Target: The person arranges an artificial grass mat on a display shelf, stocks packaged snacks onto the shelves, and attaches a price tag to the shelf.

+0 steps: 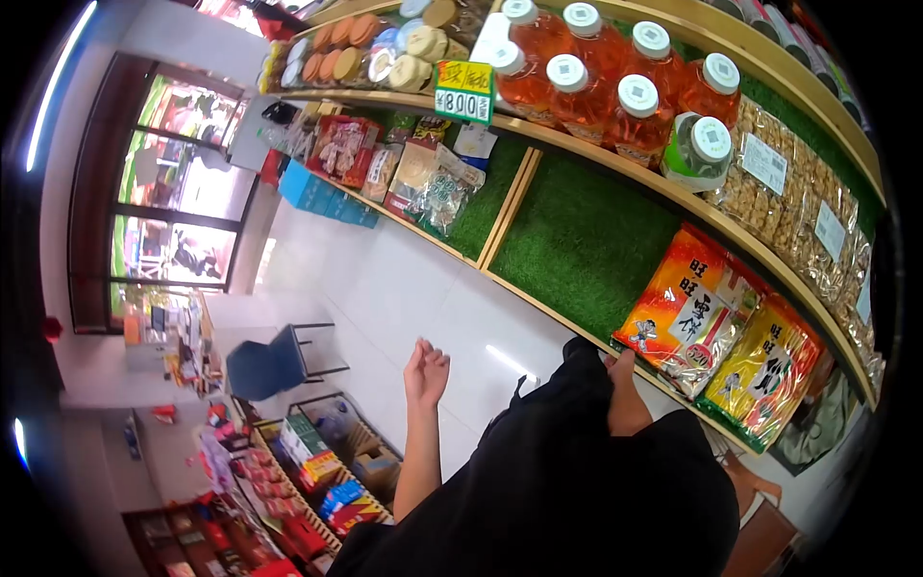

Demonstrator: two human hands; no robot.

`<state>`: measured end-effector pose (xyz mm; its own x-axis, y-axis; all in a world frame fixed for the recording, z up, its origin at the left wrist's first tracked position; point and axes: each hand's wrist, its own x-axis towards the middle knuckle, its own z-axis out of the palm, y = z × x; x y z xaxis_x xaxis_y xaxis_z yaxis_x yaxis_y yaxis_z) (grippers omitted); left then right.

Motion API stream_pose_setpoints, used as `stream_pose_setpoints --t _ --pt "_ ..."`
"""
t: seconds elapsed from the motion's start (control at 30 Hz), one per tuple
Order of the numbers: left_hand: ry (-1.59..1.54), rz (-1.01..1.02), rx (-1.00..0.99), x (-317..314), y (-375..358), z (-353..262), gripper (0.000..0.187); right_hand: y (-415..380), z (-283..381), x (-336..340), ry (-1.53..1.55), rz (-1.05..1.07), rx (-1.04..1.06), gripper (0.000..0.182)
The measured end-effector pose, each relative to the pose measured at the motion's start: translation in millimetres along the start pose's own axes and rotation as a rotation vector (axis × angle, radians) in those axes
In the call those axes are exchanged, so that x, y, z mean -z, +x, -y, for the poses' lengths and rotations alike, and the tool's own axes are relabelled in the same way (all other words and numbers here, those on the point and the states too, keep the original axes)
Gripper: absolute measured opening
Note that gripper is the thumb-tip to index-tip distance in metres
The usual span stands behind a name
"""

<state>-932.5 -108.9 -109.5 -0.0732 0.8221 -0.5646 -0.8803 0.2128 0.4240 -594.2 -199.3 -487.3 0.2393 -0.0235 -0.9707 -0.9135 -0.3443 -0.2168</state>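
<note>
My left hand [426, 375] hangs in the air over the pale tiled floor, fingers loosely curled with nothing in them. My right hand [623, 370] is at the lower shelf's front edge, close to an orange bag of rice crackers [687, 313]. Black fabric [585, 370] overlaps its fingers, and I cannot tell whether it grips anything. A yellow snack bag [764, 375] lies beside the orange one on the green turf-lined shelf [586, 231].
Above stand large bottles of reddish drink [639, 106], bagged brown snacks [779, 183] and a price sign [464, 91]. Lidded jars [361, 53] fill the upper left. A dark blue chair [264, 365] and low racks of boxed goods [327, 466] stand across the floor.
</note>
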Motion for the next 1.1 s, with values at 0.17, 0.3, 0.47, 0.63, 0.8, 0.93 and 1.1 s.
stream_pose_setpoints --t 0.17,0.3,0.47,0.63,0.8,0.93,1.1 --pt "0.151 0.199 0.027 -77.5 68.7 8.0 0.008 68.0 -5.7 9.6 0.142 0.252 0.003 0.033" --pt "0.398 0.284 0.002 -129.3 111.6 26.5 0.011 -31.2 33.8 -5.6 0.15 0.146 -0.238 0.047" --pt "0.992 0.294 -0.142 -216.3 134.6 35.5 0.037 -54.2 40.4 -12.8 0.245 0.164 -0.334 0.057" --pt "1.38 0.36 -0.57 -271.1 163.1 33.2 0.061 -3.1 21.1 -3.7 0.27 0.147 -0.355 0.048" --pt "1.882 0.534 -1.39 -325.3 175.4 21.1 0.076 39.3 3.7 6.1 0.367 0.25 -0.257 0.048" --pt "1.981 0.61 -1.33 -342.1 194.5 23.5 0.076 56.0 -15.5 10.4 0.442 0.142 -0.289 0.046" --pt "1.914 0.71 -1.222 -325.6 210.7 21.4 0.072 -41.2 7.5 24.3 0.057 0.06 -0.015 0.041"
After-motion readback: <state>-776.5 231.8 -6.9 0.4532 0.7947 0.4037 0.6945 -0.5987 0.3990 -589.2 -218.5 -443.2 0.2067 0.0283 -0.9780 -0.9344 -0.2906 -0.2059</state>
